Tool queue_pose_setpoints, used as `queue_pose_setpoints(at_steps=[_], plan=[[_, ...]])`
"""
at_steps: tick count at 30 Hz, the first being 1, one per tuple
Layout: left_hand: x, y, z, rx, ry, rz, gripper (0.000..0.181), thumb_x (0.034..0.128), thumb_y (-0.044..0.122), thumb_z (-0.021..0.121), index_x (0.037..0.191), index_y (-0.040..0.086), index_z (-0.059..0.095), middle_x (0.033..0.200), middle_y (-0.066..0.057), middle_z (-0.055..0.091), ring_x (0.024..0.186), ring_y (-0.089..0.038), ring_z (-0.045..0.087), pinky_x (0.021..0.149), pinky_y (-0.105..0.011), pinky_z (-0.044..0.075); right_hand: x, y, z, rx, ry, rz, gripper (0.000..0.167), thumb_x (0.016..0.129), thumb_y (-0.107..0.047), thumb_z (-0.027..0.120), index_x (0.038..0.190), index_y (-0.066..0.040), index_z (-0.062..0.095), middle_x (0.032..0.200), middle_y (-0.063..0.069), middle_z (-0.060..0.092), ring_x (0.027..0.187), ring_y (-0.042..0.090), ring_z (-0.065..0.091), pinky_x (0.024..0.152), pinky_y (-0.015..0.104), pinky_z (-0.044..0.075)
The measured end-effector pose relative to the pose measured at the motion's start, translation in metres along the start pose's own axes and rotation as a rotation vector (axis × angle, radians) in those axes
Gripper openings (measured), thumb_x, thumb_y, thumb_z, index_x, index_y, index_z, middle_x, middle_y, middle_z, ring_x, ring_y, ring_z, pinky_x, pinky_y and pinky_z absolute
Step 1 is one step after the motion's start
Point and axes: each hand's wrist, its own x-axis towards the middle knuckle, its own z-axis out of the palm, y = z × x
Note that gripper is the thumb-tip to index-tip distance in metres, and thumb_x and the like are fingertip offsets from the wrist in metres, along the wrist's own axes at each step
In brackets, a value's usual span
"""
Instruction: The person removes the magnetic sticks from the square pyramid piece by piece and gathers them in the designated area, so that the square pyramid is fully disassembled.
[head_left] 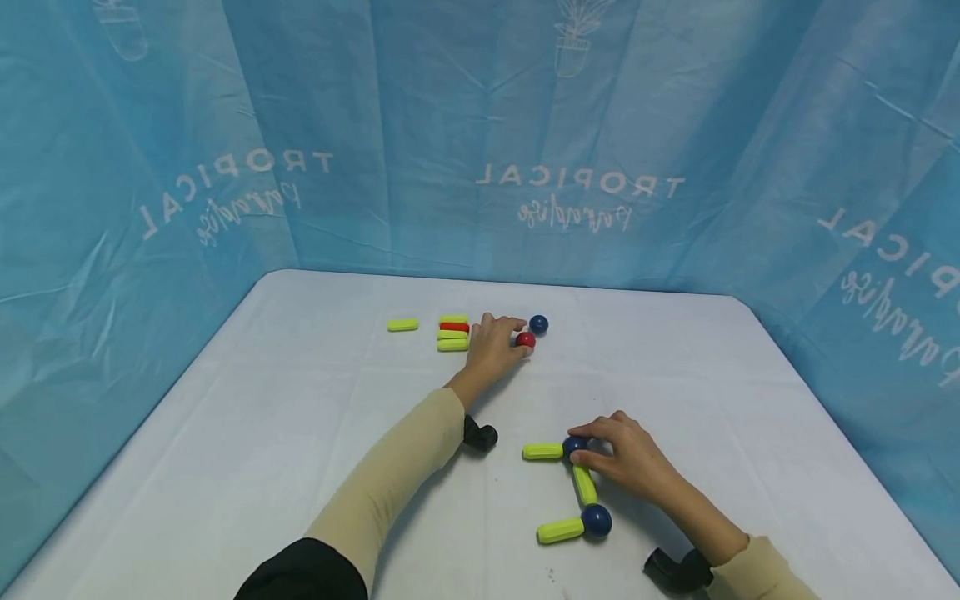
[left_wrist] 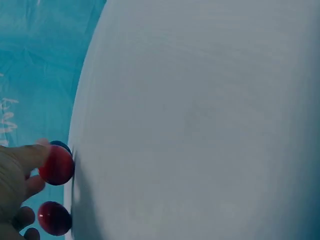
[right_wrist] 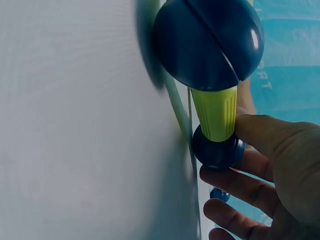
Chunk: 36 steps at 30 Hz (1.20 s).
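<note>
At the far side of the table, my left hand (head_left: 491, 346) pinches a red ball (head_left: 526, 340) between thumb and index finger. Just behind that ball sits a loose blue ball (head_left: 538, 325). A second red ball (left_wrist: 54, 218) shows by the other fingers in the left wrist view; the head view hides it. Nearer, my right hand (head_left: 630, 458) holds a blue ball (head_left: 573, 447) with thumb and fingers. A yellow-green rod (head_left: 542, 451) sticks out left from it, and another rod (head_left: 585, 485) links it to a nearer blue ball (head_left: 597, 522), which bears a third rod (head_left: 560, 531).
Left of my left hand lie several yellow-green rods (head_left: 452, 345) side by side with a red rod (head_left: 454, 327) among them. One separate yellow-green rod (head_left: 402, 325) is farther left. A blue printed curtain (head_left: 450, 225) borders the white table (head_left: 337, 333).
</note>
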Motion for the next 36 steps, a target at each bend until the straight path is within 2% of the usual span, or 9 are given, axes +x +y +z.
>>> queue_pose_setpoints(at_steps=[4, 7, 10, 14, 18, 21, 25, 29, 36], plan=[[-0.018, 0.002, -0.016, -0.115, 0.05, 0.022, 0.046, 0.0828, 0.035, 0.071, 0.126, 0.024, 0.06, 0.117, 0.002, 0.064, 0.094, -0.015, 0.043, 0.076, -0.03, 0.035, 0.0, 0.001, 0.002, 0.017, -0.002, 0.011, 0.033, 0.08, -0.036, 0.072, 0.11, -0.023, 0.07, 0.1, -0.01, 0.069, 0.086, 0.009, 0.048, 0.069, 0.024, 0.037], [-0.042, -0.001, -0.03, -0.226, 0.033, 0.024, 0.039, 0.0844, 0.033, 0.069, 0.12, 0.021, 0.063, 0.113, 0.0, 0.064, 0.094, -0.017, 0.045, 0.074, -0.03, 0.037, 0.0, 0.0, 0.003, 0.042, 0.003, 0.019, 0.032, 0.081, -0.035, 0.071, 0.111, -0.024, 0.07, 0.101, -0.01, 0.069, 0.084, 0.009, 0.047, 0.066, 0.022, 0.037], [-0.071, -0.01, -0.042, -0.317, -0.034, 0.013, 0.033, 0.0856, 0.032, 0.068, 0.116, 0.018, 0.066, 0.112, -0.001, 0.063, 0.096, -0.018, 0.047, 0.074, -0.03, 0.039, 0.001, -0.003, 0.005, 0.07, 0.003, 0.025, 0.032, 0.082, -0.034, 0.071, 0.112, -0.024, 0.069, 0.102, -0.009, 0.069, 0.083, 0.009, 0.047, 0.064, 0.021, 0.036], [-0.112, -0.022, -0.051, -0.372, -0.152, 0.013, 0.033, 0.0859, 0.031, 0.068, 0.116, 0.019, 0.067, 0.109, 0.002, 0.063, 0.097, -0.017, 0.047, 0.076, -0.029, 0.038, 0.002, -0.008, 0.007, 0.093, 0.008, 0.034, 0.031, 0.082, -0.033, 0.07, 0.112, -0.023, 0.069, 0.102, -0.008, 0.068, 0.082, 0.009, 0.046, 0.063, 0.021, 0.036], [-0.146, -0.025, -0.051, -0.38, -0.248, 0.06, 0.035, 0.0835, 0.03, 0.071, 0.117, 0.02, 0.066, 0.108, 0.005, 0.065, 0.096, -0.016, 0.045, 0.077, -0.03, 0.035, 0.003, -0.012, 0.01, 0.113, 0.014, 0.055, 0.032, 0.082, -0.032, 0.071, 0.112, -0.023, 0.07, 0.1, -0.007, 0.068, 0.082, 0.009, 0.047, 0.066, 0.021, 0.037], [-0.163, -0.021, -0.047, -0.363, -0.274, 0.126, 0.038, 0.0815, 0.031, 0.072, 0.117, 0.02, 0.066, 0.109, 0.006, 0.066, 0.095, -0.014, 0.045, 0.079, -0.03, 0.033, 0.004, -0.014, 0.013, 0.129, 0.018, 0.073, 0.032, 0.081, -0.032, 0.071, 0.112, -0.023, 0.07, 0.098, -0.007, 0.067, 0.084, 0.009, 0.049, 0.069, 0.022, 0.039], [-0.172, -0.011, -0.037, -0.329, -0.224, 0.196, 0.038, 0.0794, 0.033, 0.074, 0.114, 0.019, 0.067, 0.106, 0.006, 0.067, 0.091, -0.01, 0.045, 0.079, -0.028, 0.032, 0.005, -0.015, 0.016, 0.152, 0.012, 0.095, 0.032, 0.081, -0.032, 0.072, 0.112, -0.023, 0.07, 0.097, -0.007, 0.066, 0.085, 0.009, 0.05, 0.073, 0.025, 0.041], [-0.173, -0.005, -0.028, -0.312, -0.154, 0.201, 0.036, 0.0784, 0.031, 0.075, 0.111, 0.018, 0.068, 0.101, 0.006, 0.068, 0.085, -0.007, 0.043, 0.076, -0.026, 0.03, 0.006, -0.014, 0.018, 0.158, 0.007, 0.083, 0.033, 0.081, -0.033, 0.072, 0.112, -0.023, 0.07, 0.098, -0.008, 0.067, 0.086, 0.008, 0.05, 0.074, 0.027, 0.042], [-0.17, -0.002, -0.021, -0.325, -0.11, 0.195, 0.033, 0.0774, 0.029, 0.076, 0.108, 0.018, 0.07, 0.093, 0.006, 0.067, 0.082, -0.008, 0.044, 0.075, -0.027, 0.029, 0.006, -0.014, 0.016, 0.148, 0.014, 0.057, 0.032, 0.081, -0.033, 0.072, 0.112, -0.023, 0.07, 0.099, -0.009, 0.067, 0.086, 0.007, 0.05, 0.074, 0.027, 0.043]])
